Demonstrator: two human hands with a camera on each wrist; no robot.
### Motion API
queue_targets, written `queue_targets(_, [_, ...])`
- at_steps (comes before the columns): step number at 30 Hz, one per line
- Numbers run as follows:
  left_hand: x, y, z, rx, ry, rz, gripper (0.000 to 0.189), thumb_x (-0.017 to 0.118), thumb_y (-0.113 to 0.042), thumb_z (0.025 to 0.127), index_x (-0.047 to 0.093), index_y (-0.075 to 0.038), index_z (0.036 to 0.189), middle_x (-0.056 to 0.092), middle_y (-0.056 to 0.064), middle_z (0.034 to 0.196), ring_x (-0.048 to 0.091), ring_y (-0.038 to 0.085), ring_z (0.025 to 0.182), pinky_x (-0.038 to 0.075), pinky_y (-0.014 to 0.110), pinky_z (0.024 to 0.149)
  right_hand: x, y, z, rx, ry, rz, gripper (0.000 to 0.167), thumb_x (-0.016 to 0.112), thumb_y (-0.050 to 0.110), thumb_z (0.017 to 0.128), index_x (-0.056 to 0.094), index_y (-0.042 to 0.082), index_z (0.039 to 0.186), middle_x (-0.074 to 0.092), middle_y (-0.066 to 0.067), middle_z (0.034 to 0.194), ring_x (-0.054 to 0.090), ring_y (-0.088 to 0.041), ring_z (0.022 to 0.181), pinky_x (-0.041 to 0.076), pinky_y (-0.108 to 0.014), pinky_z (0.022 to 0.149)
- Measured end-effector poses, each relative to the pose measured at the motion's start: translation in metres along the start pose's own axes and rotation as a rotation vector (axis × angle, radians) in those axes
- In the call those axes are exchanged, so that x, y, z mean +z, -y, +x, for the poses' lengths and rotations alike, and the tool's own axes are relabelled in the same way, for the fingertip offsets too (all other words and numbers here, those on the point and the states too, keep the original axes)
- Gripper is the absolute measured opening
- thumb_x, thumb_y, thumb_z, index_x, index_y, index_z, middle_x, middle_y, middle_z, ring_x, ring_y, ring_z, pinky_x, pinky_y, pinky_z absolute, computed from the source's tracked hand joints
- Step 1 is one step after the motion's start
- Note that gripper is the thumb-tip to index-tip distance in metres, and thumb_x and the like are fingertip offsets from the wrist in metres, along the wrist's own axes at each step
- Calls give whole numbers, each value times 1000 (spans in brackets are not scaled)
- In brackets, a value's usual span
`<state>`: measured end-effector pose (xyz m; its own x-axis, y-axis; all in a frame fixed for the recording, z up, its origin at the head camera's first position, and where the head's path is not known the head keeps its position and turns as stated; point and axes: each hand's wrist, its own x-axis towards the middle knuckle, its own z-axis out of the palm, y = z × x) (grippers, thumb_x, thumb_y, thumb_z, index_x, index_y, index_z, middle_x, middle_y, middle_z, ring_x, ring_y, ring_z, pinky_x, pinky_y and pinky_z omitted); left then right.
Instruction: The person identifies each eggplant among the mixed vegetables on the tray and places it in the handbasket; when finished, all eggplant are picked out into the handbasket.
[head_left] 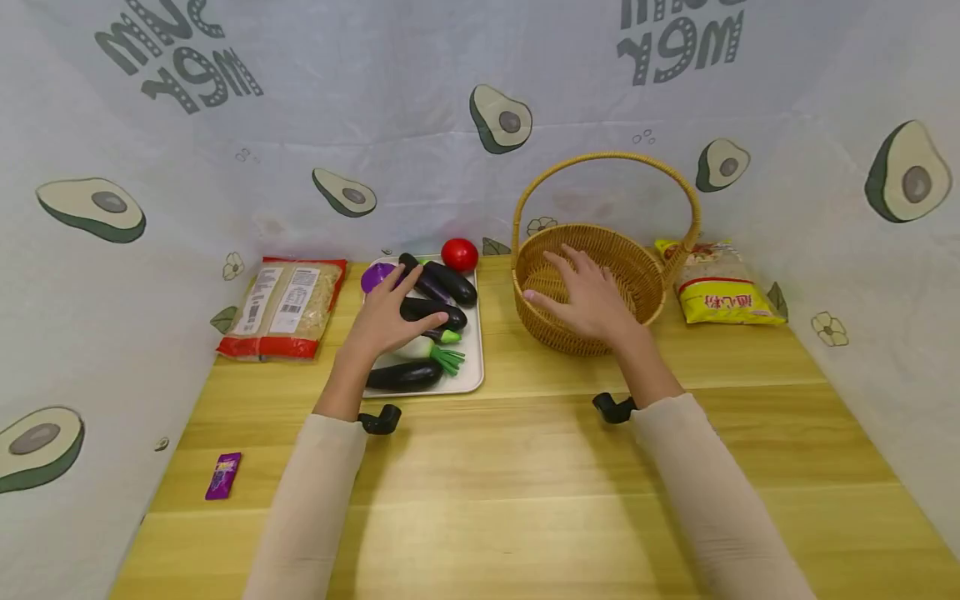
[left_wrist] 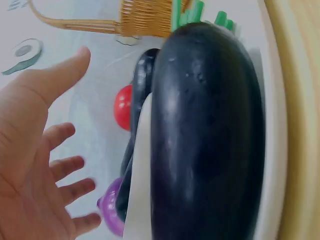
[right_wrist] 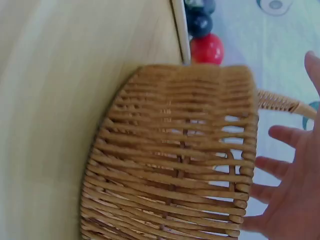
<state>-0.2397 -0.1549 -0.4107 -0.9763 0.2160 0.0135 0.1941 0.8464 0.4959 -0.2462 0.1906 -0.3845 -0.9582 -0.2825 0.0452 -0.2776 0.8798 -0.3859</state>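
Note:
My left hand (head_left: 384, 323) hovers, fingers spread, over a white tray (head_left: 474, 371) of vegetables. Several dark eggplants lie in it, one (head_left: 405, 377) along the front edge and large in the left wrist view (left_wrist: 207, 135). A white radish with green tops (head_left: 448, 360) lies behind that one. At the tray's far side are a purple onion (head_left: 375, 277) and a red tomato (head_left: 460, 255). My right hand (head_left: 588, 302), fingers also spread and holding nothing, is over the mouth of a wicker basket (head_left: 551, 333). In the right wrist view its fingers are beside the basket's rim (right_wrist: 245, 150).
A red-edged bag of pale dry food (head_left: 288, 308) lies left of the tray. Right of the basket lies a yellow bag (head_left: 723, 300). A small purple packet (head_left: 223, 477) is at the table's left. The basket's tall handle (head_left: 611, 156) arches up; a printed cloth surrounds the table.

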Motion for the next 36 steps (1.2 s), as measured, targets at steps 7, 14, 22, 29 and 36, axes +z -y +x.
queue_targets(7, [-8,24,-28,3,-99,-165,78,68,-47,95,38,-16,161,35,20,163,36,44,148,31,64,118,14,18,-26,-114,-122,99,80,59,64,95,39,19,159,32,-13,166,31,-41,151,28,-67,118])
queue_targets(14, [-8,51,-43,-86,-160,-276,58,60,-24,102,45,-5,155,44,24,153,53,43,128,47,57,107,34,43,-45,-225,-197,230,64,70,46,96,53,14,148,49,-11,152,47,-34,140,41,-57,112])
queue_targets(22, [-9,74,-54,-213,-98,-260,57,48,-14,99,45,-3,155,49,26,149,58,39,107,47,50,97,66,73,-49,-277,-76,446,54,75,33,94,60,10,140,64,-10,129,64,-33,113,56,-45,95])
queue_targets(29, [-11,86,-53,-255,-11,-297,64,54,-13,94,43,-7,157,57,26,137,65,29,97,51,34,82,92,98,-42,-324,36,507,53,78,29,92,63,3,137,66,-13,119,67,-29,103,59,-42,87])
queue_targets(36, [-7,92,-52,-282,32,-426,63,62,-12,98,42,-4,157,55,25,138,66,11,74,56,22,66,108,113,-38,-337,78,436,53,78,33,92,64,10,138,61,-7,125,61,-24,110,54,-41,94])
